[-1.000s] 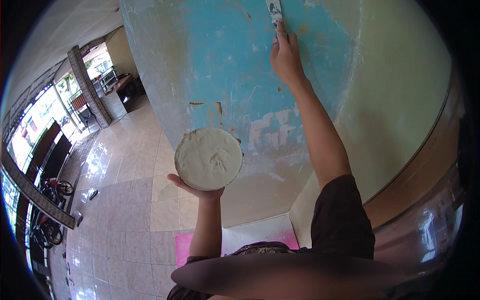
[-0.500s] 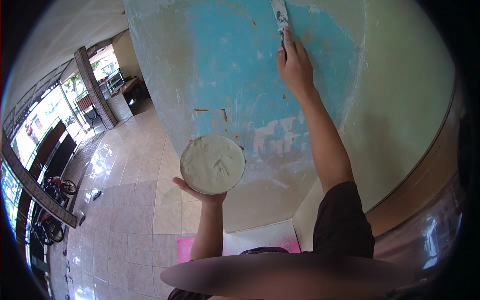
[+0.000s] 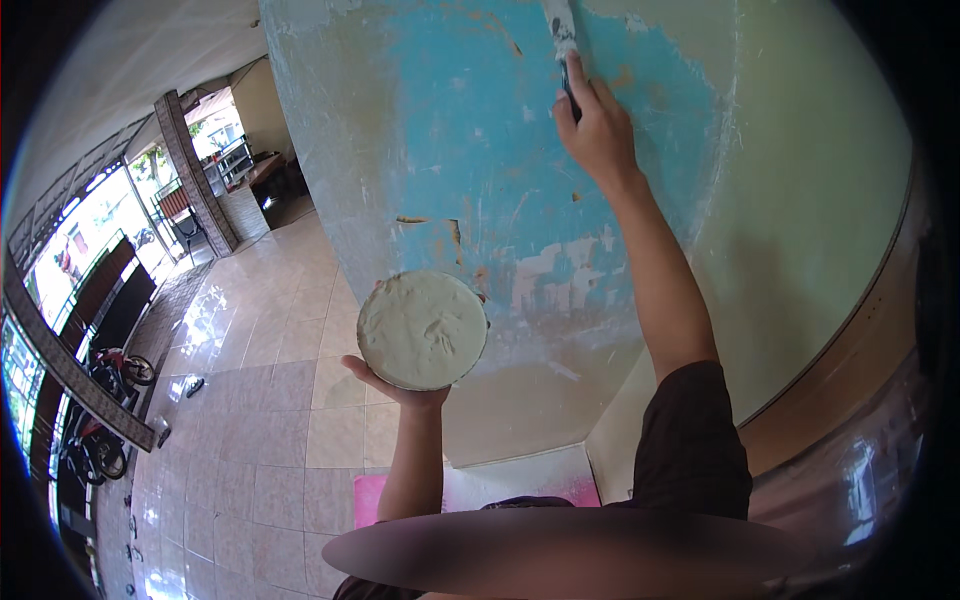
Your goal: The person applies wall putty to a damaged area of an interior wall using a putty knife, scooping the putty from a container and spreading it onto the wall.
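My right hand grips the dark handle of a putty knife, raised toward the upper part of the wall. Its metal blade is smeared with pale putty, and its tip runs out at the picture's top edge. The wall carries a large blue patch with scuffs, chipped spots and whitish smears. In front of the wall, my left hand supports a round container of pale putty from below and behind. Most of those fingers are hidden by the container; the thumb sticks out at its lower left.
A pink and white sheet lies on the floor at the wall's foot. Glossy tiles stretch to the left, toward a pillar and parked motorcycles. A pale green wall meets wooden trim on the right.
The wall has shifted slightly right and down in the picture. My right hand with the putty knife has moved slightly to the right; the left hand still holds the container in nearly the same place.
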`<state>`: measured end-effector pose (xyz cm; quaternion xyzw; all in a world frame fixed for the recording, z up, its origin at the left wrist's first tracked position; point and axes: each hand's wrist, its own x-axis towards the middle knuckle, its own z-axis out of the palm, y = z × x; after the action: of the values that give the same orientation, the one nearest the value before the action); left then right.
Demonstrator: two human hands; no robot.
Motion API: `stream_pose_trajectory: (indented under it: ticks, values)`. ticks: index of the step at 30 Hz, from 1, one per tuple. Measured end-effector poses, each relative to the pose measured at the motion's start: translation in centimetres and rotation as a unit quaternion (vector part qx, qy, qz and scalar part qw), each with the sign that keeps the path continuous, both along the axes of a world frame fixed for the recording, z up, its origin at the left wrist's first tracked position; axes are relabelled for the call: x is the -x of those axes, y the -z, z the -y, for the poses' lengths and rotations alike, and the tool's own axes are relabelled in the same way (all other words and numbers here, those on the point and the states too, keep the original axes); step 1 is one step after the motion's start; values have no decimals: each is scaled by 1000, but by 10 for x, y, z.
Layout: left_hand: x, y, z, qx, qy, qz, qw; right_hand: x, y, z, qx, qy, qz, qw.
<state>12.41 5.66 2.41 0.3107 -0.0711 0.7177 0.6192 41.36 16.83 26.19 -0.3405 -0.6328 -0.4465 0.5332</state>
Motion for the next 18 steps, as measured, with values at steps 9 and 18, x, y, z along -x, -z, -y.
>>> stream_pose_trajectory:
  ticks: [9, 18]
  values:
    - [2, 6, -3, 1, 3, -3, 1000, 6, 1, -13, 2, 75, 3, 997]
    - [2, 9, -8, 38, -41, -22, 998, 21, -34, -11, 4, 33, -30, 999]
